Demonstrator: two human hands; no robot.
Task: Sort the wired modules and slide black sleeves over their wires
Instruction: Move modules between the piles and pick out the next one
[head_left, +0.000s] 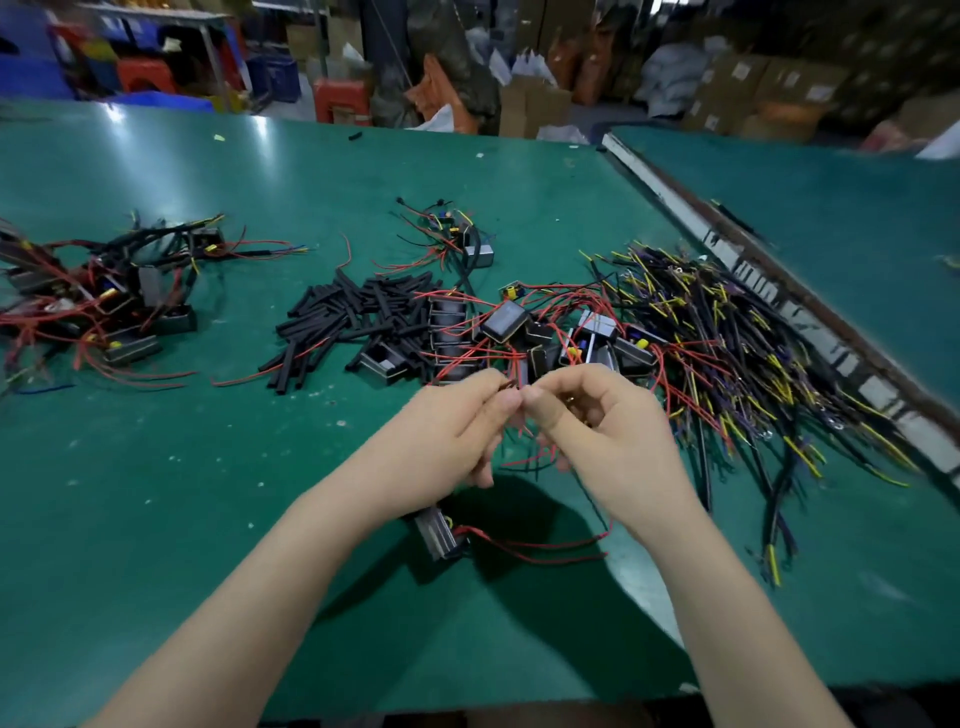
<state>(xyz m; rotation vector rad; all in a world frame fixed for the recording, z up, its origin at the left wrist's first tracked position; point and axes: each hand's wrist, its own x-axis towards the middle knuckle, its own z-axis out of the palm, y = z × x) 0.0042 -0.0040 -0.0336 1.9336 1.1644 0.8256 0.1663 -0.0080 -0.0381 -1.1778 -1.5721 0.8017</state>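
The left hand (457, 431) and right hand (597, 431) meet above the green bench (182, 493), thumbs nearly touching; each pinches thin red wires (524, 457), and a short black sleeve (508, 385) shows at the left fingertips. A module (441, 532) lies on the bench below the left wrist. Beyond are loose sleeves (353, 317), unsorted modules (545, 338), and another wired pile (104, 301) far left

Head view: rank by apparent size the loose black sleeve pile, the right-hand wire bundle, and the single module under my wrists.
1. Wire bundle, largest.
2. Sleeve pile.
3. Single module, smallest, despite sitting nearest the camera.
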